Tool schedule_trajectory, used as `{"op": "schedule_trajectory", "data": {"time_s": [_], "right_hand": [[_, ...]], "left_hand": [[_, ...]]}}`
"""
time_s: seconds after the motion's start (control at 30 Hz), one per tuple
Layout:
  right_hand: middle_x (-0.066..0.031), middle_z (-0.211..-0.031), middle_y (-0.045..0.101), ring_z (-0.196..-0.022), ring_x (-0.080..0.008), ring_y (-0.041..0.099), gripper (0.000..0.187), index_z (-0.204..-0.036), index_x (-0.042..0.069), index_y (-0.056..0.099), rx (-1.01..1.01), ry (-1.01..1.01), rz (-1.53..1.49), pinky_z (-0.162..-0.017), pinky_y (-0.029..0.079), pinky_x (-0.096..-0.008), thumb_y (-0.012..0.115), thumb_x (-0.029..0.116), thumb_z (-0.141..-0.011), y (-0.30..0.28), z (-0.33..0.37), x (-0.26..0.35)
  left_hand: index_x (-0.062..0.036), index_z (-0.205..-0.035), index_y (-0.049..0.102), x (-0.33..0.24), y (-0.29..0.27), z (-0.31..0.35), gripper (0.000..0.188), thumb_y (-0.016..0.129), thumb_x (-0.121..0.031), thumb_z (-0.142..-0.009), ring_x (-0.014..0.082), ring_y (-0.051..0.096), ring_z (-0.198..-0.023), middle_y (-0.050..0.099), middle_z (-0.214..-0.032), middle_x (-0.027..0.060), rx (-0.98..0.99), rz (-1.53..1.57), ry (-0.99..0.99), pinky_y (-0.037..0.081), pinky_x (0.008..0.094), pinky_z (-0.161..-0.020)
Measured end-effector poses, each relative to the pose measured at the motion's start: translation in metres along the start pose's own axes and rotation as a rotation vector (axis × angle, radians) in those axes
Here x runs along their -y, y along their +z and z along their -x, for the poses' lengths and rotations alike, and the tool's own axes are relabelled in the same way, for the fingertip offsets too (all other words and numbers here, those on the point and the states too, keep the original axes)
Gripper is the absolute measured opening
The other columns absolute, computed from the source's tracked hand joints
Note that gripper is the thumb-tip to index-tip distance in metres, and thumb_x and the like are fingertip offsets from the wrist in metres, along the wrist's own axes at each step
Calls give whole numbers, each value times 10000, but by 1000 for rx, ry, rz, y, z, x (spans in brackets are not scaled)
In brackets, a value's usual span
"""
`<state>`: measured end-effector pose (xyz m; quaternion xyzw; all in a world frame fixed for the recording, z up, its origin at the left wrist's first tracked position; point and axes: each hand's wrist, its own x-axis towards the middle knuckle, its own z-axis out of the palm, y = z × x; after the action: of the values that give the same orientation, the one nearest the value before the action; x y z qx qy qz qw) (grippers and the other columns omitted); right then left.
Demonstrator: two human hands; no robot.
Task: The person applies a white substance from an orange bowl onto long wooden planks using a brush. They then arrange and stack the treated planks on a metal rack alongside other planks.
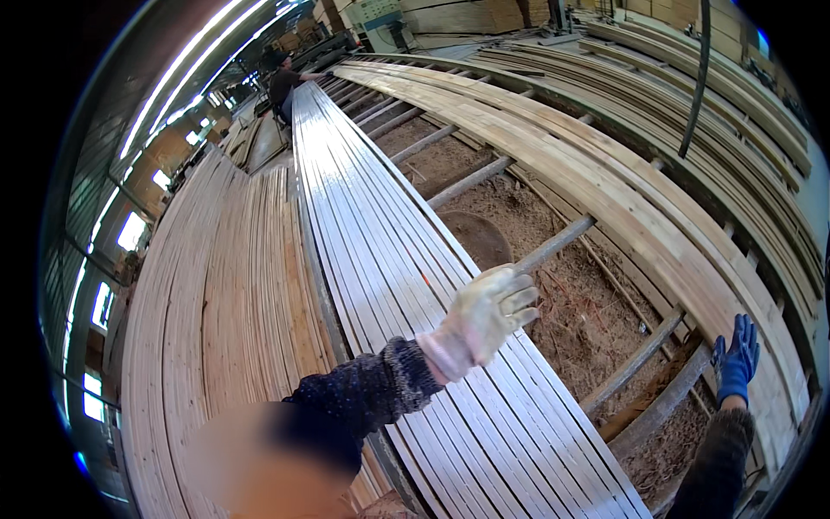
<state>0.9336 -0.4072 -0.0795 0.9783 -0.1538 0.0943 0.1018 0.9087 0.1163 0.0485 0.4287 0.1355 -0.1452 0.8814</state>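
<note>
My left hand (pixel 487 313), in a pale, stained glove, reaches across a long row of narrow boards with glossy whitish top faces (pixel 415 298). Its fingers are loosely spread, with nothing in them, over the right edge of that row. I cannot tell if it touches them. Farther right, my right hand (pixel 737 356) wears a blue glove. Its fingers are stretched out along a long pale wooden board (pixel 605 186), at its near end. A blurred patch covers the area by my left elbow, so what is there cannot be made out.
Metal rollers (pixel 471 183) span the gap between the boards, above a floor littered with sawdust (pixel 566 290). Bare planks (pixel 246 251) lie close together at the left. More timber (pixel 692 112) is stacked at the right behind an upright pole (pixel 699 82). A co-worker (pixel 284 86) stands at the far end.
</note>
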Motion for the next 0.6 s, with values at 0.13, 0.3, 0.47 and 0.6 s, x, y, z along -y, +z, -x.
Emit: {"op": "schedule_trajectory", "data": {"time_s": [0.13,0.3,0.47,0.6], "right_hand": [[-162,-1446,526,-1368,-352,462,546,-1419,110,512,-201,-381,-242,-1139,363,-440,668,178,-900,-39,57,-2],[-190,-1392,560,-1329,-338,506,454,-1378,54,545,25,-236,-399,-1125,382,-429,620,121,-936,-54,125,-71],[-173,-1270,648,-1198,-286,604,329,-1268,-10,623,201,-26,-708,-1057,439,-379,594,122,-968,-93,166,-75],[-179,-1139,699,-1078,-294,657,281,-1169,-13,674,316,-9,-785,-974,490,-376,625,159,-953,-101,177,-70]], "left_hand": [[8,-1366,345,-1,-47,28,483,530,-253,-1003,330,478,-1244,422,-1348,205,-75,93,31,415,496,-1092],[19,-1348,384,8,-54,41,437,499,-227,-1006,334,476,-1264,449,-1347,215,-102,112,15,405,490,-1105],[3,-1306,433,9,-62,44,375,486,-213,-1003,322,535,-1212,515,-1287,193,-163,138,5,430,497,-1080],[13,-1307,421,9,-60,46,367,466,-197,-1010,336,519,-1233,486,-1310,221,-146,122,5,423,502,-1088]]}}
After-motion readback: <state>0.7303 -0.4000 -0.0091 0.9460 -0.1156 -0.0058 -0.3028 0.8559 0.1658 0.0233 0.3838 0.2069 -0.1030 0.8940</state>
